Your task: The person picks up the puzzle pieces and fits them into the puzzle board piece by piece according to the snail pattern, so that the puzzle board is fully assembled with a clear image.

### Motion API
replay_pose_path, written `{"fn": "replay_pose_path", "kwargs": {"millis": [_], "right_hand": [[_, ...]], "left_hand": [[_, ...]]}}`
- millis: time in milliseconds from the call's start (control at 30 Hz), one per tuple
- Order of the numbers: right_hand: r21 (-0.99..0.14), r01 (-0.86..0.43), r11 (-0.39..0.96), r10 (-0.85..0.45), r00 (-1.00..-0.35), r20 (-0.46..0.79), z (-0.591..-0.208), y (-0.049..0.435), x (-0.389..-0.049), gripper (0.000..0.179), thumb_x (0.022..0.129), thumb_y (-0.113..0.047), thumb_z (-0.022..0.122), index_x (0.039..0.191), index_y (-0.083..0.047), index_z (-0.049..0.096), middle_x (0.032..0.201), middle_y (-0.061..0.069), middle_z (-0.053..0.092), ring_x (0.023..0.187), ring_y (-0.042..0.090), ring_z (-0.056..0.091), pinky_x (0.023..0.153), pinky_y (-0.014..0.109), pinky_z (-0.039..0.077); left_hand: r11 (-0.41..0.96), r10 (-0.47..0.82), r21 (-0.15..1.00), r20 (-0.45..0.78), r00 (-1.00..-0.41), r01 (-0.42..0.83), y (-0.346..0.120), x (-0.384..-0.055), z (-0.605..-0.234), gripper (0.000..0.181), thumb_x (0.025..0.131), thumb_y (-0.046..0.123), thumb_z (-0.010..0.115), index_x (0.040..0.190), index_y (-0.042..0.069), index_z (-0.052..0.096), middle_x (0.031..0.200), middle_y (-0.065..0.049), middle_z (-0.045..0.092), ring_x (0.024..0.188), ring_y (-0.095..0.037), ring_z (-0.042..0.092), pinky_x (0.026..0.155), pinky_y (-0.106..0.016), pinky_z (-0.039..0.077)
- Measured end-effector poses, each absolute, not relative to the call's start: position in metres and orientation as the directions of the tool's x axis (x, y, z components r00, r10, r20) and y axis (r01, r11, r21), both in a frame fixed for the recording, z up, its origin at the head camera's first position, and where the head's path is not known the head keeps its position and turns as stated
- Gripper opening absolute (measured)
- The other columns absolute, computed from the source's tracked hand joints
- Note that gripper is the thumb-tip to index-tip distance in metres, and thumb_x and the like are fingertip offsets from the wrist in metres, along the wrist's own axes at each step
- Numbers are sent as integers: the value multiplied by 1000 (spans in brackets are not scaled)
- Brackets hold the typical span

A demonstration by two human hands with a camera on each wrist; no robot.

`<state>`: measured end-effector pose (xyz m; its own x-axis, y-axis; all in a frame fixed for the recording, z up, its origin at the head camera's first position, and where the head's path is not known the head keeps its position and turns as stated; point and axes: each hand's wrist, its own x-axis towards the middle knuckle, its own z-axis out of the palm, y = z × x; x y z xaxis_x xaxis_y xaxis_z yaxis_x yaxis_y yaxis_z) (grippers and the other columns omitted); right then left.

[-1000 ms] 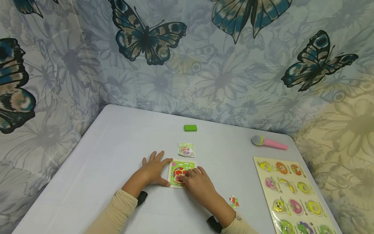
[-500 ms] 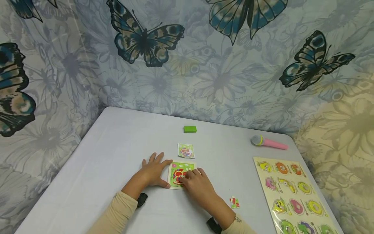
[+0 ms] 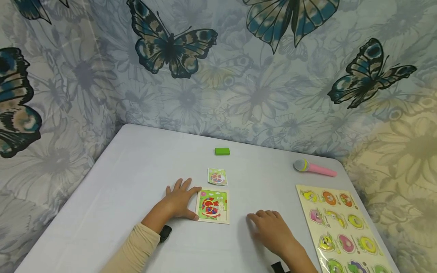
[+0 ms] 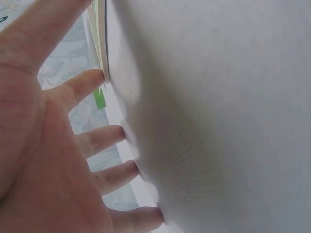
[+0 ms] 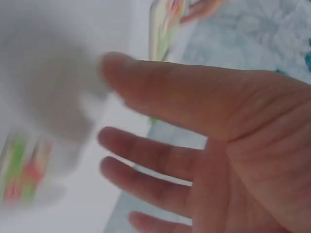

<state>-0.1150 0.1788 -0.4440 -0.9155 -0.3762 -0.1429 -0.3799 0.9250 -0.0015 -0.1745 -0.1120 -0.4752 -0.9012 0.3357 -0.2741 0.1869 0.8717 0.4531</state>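
Note:
A small square jigsaw board [image 3: 218, 222] with a red snail picture on green lies flat on the white table. My left hand [image 3: 177, 201] has its fingers spread on the table, with thumb and index finger touching the board's left edge. In the left wrist view, the index fingertip meets the board [image 4: 103, 43] at a corner. To the right of the board, my right hand [image 3: 271, 231] is over the table, fingers loosely bent and holding nothing. Near it, in the right wrist view, lies a blurred red and green puzzle piece [image 5: 26, 172]; in the head view it is hidden.
Just behind the board lies a small picture card [image 3: 217, 176], with a green block [image 3: 222, 151] farther back. A pink toy microphone [image 3: 315, 168] lies at the back right. A board with fruit shapes [image 3: 336, 212] covers the table's right side.
My right hand has left the snail board and moved right, now covering the loose piece in the head view. The board's right side is uncovered. My left hand has stayed in place.

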Motion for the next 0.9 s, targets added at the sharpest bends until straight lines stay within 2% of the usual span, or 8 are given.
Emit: {"fn": "replay_pose_path", "kwargs": {"millis": [167,300,367,700,900], "right_hand": [[37,-330,943,-321,-934,-156,-440,213,-104,31,70,-10,83,97,-11,69,90,5,68,87,27,65,83,51,51],[47,-336,941,-324,-931,-170,-444,225,-102,40,60,-7,90,91,-12,66,85,4,64,80,24,62,76,50,52],[42,-333,942,-322,-931,-171,-447,228,-102,39,60,-4,89,89,-13,65,84,3,63,79,23,61,75,49,52],[38,-351,936,-343,-930,-134,-452,226,-101,33,68,2,82,93,-12,66,83,0,64,78,19,61,79,47,52],[-10,-444,896,-443,-891,-99,-446,197,-109,30,69,-1,83,91,-13,67,85,-1,64,81,19,62,86,46,51]], "left_hand": [[872,334,453,-276,-901,184,-113,-175,-475,92,63,45,89,143,22,48,158,-19,22,145,-47,13,104,-77,15],[871,332,457,-278,-901,180,-113,-175,-476,93,63,45,89,143,23,47,158,-18,22,145,-47,12,104,-76,14],[869,334,462,-277,-901,180,-112,-175,-476,93,63,44,89,143,23,47,158,-18,22,145,-47,12,104,-76,14],[863,338,469,-263,-904,186,-112,-174,-476,92,63,43,89,143,21,48,158,-19,23,144,-48,13,104,-77,15],[860,338,475,-257,-905,187,-113,-173,-476,92,64,41,90,143,20,48,158,-20,23,144,-48,12,104,-76,15]]}}
